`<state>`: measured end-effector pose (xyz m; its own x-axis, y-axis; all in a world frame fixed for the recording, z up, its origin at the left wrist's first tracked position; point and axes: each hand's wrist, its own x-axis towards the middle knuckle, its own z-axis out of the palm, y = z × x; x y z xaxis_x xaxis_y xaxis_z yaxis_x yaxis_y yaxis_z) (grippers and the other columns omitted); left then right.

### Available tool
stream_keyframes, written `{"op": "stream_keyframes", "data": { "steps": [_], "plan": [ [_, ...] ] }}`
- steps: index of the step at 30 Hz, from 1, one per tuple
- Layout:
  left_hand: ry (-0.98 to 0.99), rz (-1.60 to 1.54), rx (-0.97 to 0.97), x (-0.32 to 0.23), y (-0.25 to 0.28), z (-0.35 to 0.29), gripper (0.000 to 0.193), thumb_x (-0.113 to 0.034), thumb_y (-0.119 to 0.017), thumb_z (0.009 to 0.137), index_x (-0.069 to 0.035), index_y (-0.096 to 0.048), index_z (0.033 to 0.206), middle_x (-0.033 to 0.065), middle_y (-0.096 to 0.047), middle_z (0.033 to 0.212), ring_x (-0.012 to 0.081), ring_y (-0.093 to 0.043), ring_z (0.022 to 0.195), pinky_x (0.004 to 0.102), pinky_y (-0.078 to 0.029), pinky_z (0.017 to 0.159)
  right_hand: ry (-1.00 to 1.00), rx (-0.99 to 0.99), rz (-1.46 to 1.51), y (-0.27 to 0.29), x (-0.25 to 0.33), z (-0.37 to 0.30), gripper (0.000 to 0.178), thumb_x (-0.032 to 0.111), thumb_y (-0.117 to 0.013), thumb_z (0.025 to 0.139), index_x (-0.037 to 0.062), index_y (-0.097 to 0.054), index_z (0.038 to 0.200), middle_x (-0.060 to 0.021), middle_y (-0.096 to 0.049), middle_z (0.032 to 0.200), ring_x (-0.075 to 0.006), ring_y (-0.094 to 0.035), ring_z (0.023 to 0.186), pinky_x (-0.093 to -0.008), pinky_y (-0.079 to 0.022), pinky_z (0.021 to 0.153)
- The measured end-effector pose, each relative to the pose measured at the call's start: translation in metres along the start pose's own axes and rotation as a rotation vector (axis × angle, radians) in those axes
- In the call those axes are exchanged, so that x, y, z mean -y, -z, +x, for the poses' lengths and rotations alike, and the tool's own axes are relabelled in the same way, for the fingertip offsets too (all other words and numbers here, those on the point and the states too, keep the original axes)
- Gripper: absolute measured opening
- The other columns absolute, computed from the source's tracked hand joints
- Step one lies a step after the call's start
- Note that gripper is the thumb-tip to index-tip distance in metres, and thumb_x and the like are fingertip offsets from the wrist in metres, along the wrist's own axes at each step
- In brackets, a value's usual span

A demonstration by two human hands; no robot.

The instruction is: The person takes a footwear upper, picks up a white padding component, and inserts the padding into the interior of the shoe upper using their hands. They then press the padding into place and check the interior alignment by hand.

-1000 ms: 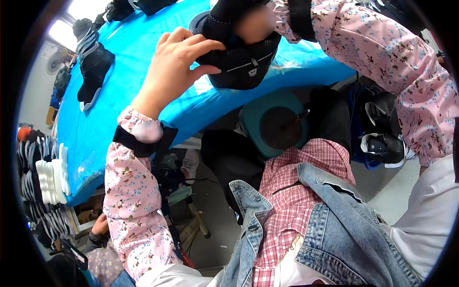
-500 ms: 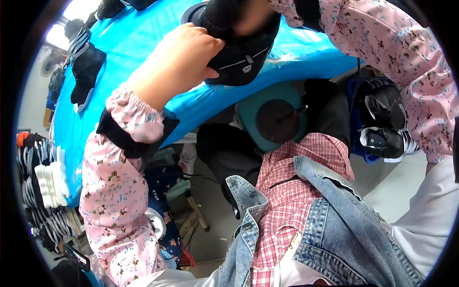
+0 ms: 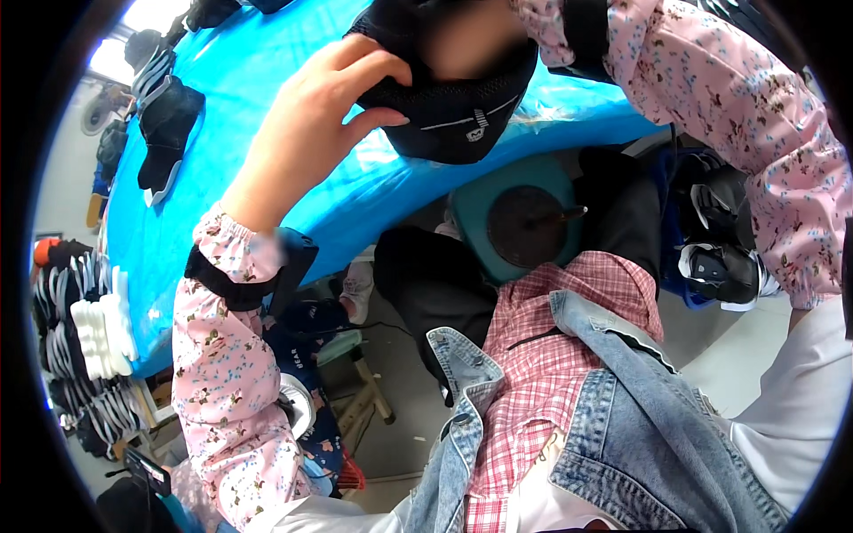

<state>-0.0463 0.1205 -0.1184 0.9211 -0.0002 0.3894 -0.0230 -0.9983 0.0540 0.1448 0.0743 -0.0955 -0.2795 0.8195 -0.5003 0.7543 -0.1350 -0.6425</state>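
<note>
A black cap (image 3: 453, 133) with a pale piping line and a small emblem hangs over the near edge of the blue-covered table. My left hand (image 3: 342, 89) is at its left side, thumb and forefinger spread apart, their tips close to or touching the black fabric. My right hand (image 3: 471, 40) comes from the upper right and lies over the cap's dark mesh edge. It is blurred and its fingers are hidden, so its grip does not show. The cap's far part runs out of the top of the view.
Dark caps (image 3: 169, 124) lie along the left of the blue table cover (image 3: 267, 98). Stacked caps (image 3: 67, 355) and white padded pieces (image 3: 98, 338) stand at far left. A teal stool (image 3: 480, 204) is below the table, and a blue bin (image 3: 671, 266) holds black items at right.
My left thumb and forefinger have spread apart and the hand has loosened from the cap. The cap has shifted slightly right. My right hand stays over it.
</note>
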Motion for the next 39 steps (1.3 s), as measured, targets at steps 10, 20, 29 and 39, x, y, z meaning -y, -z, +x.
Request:
{"op": "stream_keyframes", "data": {
  "steps": [10, 20, 29, 39],
  "plan": [
    [0.096, -0.047, -0.167, -0.004, -0.003, -0.007, 0.039, -0.015, -0.074, 0.065, -0.005, -0.052, 0.096, 0.0083, -0.052, 0.093, 0.0294, -0.054, 0.085, 0.0338, -0.046, 0.073, -0.039, 0.033, 0.240, -0.004, -0.006, -0.002, 0.038, 0.023, -0.060, 0.079, 0.0031, -0.056, 0.112, -0.0080, -0.062, 0.101, -0.0156, -0.059, 0.087, -0.0295, -0.046, 0.080],
    [-0.039, 0.008, 0.173, -0.014, 0.010, 0.014, 0.033, -0.022, -0.074, 0.064, -0.005, -0.064, 0.090, 0.0111, -0.063, 0.089, 0.0273, -0.058, 0.089, 0.0346, -0.046, 0.079, 0.034, -0.062, -0.126, -0.004, -0.001, -0.009, 0.032, 0.021, -0.061, 0.077, 0.0018, -0.056, 0.103, -0.0107, -0.061, 0.092, -0.0230, -0.059, 0.084, -0.0338, -0.045, 0.078],
    [0.055, 0.165, 0.424, -0.023, 0.004, 0.033, 0.035, -0.026, -0.074, 0.063, -0.005, -0.067, 0.090, 0.0121, -0.064, 0.076, 0.0280, -0.062, 0.076, 0.0343, -0.050, 0.071, 0.297, -0.185, -0.346, -0.004, 0.013, -0.051, 0.024, 0.017, -0.062, 0.074, 0.0005, -0.056, 0.090, -0.0153, -0.060, 0.079, -0.0319, -0.058, 0.079, -0.0389, -0.045, 0.074],
    [-0.004, 0.126, 0.178, -0.011, -0.001, 0.013, 0.030, -0.022, -0.072, 0.066, -0.003, -0.064, 0.088, 0.0111, -0.063, 0.086, 0.0290, -0.058, 0.083, 0.0367, -0.045, 0.075, 0.641, -0.961, -0.882, -0.082, -0.039, -0.068, 0.037, 0.020, -0.069, 0.071, 0.0052, -0.058, 0.103, -0.0101, -0.060, 0.102, -0.0269, -0.053, 0.104, -0.0388, -0.034, 0.100]
  ]
}}
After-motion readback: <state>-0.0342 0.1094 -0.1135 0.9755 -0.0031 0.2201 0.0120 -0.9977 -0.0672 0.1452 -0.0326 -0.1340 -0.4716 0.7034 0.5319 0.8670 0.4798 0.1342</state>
